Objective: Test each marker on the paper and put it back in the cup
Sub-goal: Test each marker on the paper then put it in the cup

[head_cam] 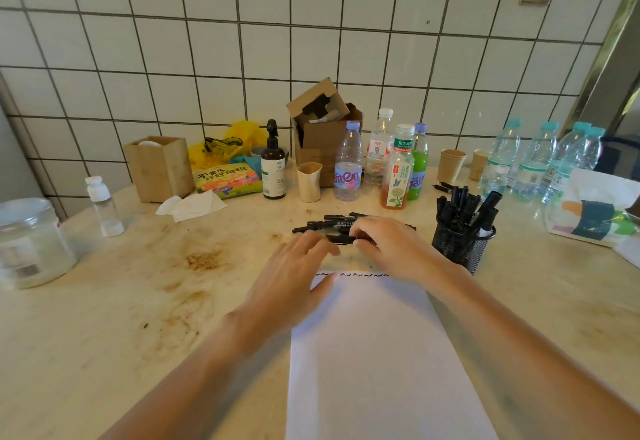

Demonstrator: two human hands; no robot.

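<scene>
Both bare hands reach forward over the top edge of a white sheet of paper (377, 353) that lies flat on a stained, cream-coloured stone tabletop (138, 301). A row of short black wavy test marks (360, 274) runs along the top edge of the paper. Just beyond that edge lies a loose pile of black felt-tip markers (332, 223), each resting on its side on the tabletop. The right hand (391, 249) sits over the near side of the pile with its fingers curled around one black marker (341, 239), which lies roughly horizontal. The left hand (294, 273) is beside it with its fingers extended and relaxed, the fingertips (325, 247) at or near the left end of the same marker; whether they touch it cannot be told. The heel of the left hand overlaps the upper left corner of the paper. To the right of the pile, near the right forearm, stands a black wire-mesh pen cup (460, 245), upright, holding a dense bunch of black markers standing on end. Behind the pile, along the white tiled wall (311, 41), stand several plastic drink bottles (348, 162), an open brown cardboard box (322, 128), a brown spray bottle (273, 162) and a beige paper cup (309, 181).
</scene>
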